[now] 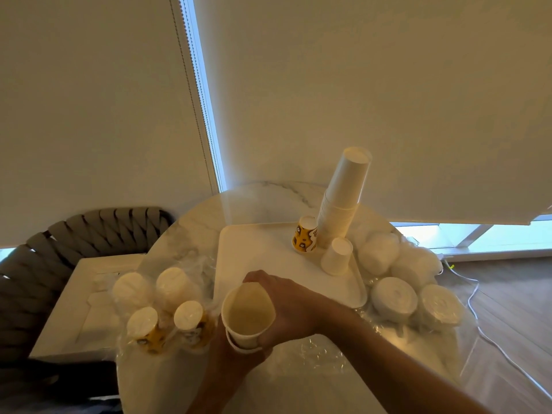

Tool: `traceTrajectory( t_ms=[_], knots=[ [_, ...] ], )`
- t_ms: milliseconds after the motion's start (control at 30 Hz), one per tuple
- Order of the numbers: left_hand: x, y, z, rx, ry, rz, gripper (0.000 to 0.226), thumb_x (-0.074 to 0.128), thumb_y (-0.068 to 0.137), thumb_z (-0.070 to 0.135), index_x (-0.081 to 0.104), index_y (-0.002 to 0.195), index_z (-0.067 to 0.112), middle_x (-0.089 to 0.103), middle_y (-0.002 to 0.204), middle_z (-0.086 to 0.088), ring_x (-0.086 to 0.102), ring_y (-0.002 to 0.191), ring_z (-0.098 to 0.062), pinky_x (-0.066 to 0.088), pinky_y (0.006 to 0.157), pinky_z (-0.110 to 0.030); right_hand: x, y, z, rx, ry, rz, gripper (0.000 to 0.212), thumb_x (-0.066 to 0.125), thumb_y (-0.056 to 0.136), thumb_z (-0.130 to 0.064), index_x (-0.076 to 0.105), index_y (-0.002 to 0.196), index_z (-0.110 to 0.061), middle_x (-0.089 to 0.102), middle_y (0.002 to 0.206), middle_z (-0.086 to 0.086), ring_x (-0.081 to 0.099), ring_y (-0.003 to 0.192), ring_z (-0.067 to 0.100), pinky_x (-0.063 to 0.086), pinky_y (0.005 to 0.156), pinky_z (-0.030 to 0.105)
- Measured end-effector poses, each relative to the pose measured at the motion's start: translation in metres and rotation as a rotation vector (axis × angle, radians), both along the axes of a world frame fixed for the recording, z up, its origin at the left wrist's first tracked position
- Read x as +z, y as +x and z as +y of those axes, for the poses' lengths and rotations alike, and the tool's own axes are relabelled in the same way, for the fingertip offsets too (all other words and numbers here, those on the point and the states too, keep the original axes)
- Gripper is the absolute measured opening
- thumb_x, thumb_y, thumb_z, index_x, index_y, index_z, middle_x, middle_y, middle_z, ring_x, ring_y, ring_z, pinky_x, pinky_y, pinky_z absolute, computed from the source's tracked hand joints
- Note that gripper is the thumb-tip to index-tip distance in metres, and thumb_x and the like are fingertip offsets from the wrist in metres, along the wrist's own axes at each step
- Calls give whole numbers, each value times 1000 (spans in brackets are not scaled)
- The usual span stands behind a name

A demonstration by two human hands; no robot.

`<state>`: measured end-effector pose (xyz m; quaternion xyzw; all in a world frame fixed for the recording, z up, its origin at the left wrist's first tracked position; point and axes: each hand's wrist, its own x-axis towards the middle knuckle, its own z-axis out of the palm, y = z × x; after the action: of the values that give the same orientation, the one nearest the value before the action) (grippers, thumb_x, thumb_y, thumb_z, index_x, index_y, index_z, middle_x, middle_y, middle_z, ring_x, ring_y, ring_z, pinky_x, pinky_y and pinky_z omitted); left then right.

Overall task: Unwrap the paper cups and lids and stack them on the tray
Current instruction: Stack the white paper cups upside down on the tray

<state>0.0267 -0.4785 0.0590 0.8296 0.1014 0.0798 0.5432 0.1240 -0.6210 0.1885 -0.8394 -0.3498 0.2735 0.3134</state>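
Observation:
A short stack of white paper cups (248,318) is held mouth-up over the near table edge. My right hand (286,306) grips its side from the right. My left hand (239,360) holds the stack from below, mostly hidden behind it. Beyond them lies the white tray (257,258). On the tray's far right stand a tall upside-down stack of white cups (343,198), a yellow patterned cup (304,234) and a single white cup (336,256), all upside down. Wrapped cup stacks (167,306), white and yellow, lie left of the tray. Wrapped white lids (400,282) lie to its right.
The round marble table (268,198) holds everything. Crumpled clear plastic wrap (322,354) lies at its near right. A woven grey chair (74,234) and a white box (83,303) stand at the left. A white cable (478,324) runs along the wooden floor on the right.

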Motion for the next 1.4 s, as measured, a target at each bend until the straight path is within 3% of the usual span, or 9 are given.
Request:
traceTrajectory(
  t_ms=[100, 200, 367, 500, 733, 933, 1100, 1200, 1400],
  knots=[
    [1, 4, 4, -40, 27, 43, 74, 87, 47, 42, 61, 114, 24, 65, 110, 15, 56, 107, 13, 40, 88, -3, -2, -5, -2, -99, 157, 67, 96, 92, 67, -35, 32, 142, -34, 53, 134, -11, 55, 118, 10, 52, 97, 34],
    [3, -1, 5, -19, 1, 27, 90, 86, 47, 55, 56, 123, 19, 58, 118, 20, 49, 116, 16, 37, 93, -1, -3, -10, -3, -210, 274, 135, 88, 91, 73, -29, 37, 142, -31, 57, 134, -12, 56, 118, 5, 51, 93, 22],
    [20, -2, -3, 54, -105, 40, 70, 93, 59, 4, 57, 117, 21, 71, 100, 20, 65, 100, 7, 50, 75, -6, -5, -20, -2, -177, 314, 133, 85, 89, 75, -33, 41, 146, -36, 56, 137, -20, 54, 124, 1, 49, 102, 29],
    [17, -6, -1, -14, -20, 81, 55, 88, 68, 7, 61, 114, 23, 69, 103, 7, 68, 96, -6, 53, 65, -11, -13, -21, -1, -139, 297, 58, 98, 91, 73, -27, 31, 149, -31, 50, 141, -15, 50, 127, 1, 49, 104, 28],
    [23, 3, 1, 31, -91, 25, 95, 99, 46, 13, 51, 128, 18, 64, 116, 24, 61, 110, 4, 50, 84, -10, -7, -21, 0, -303, 396, 266, 81, 82, 82, -39, 32, 147, -41, 57, 133, -20, 56, 122, 4, 54, 100, 37],
    [31, -8, -6, -2, -161, 164, 36, 86, 70, 2, 61, 86, 22, 66, 82, 5, 70, 93, -21, 52, 63, -20, -15, -21, 2, -170, 318, 222, 99, 87, 76, -21, 21, 147, -40, 53, 138, -4, 55, 125, 15, 54, 100, 43],
    [35, -1, -2, 40, -162, -18, 91, 98, 46, 4, 52, 124, 16, 67, 111, 7, 64, 104, -1, 52, 79, -12, -7, -21, 3, -422, 466, 318, 86, 79, 72, -57, 33, 142, -43, 59, 129, -13, 63, 114, 12, 59, 92, 40],
    [35, 1, 2, -2, -154, -87, 93, 98, 46, 6, 53, 126, 17, 66, 115, 11, 64, 106, -12, 55, 84, -21, -2, -17, 4, -508, 561, 362, 78, 71, 71, -66, 36, 138, -47, 61, 122, -17, 65, 108, 9, 60, 87, 35],
    [33, 2, 4, -16, -163, -155, 89, 97, 47, 2, 55, 123, 17, 66, 116, 6, 63, 107, -18, 53, 88, -25, 10, 2, -11, -553, 588, 510, 86, 70, 66, -48, 34, 142, -33, 53, 128, 0, 59, 111, 21, 58, 80, 28]
  ],
)
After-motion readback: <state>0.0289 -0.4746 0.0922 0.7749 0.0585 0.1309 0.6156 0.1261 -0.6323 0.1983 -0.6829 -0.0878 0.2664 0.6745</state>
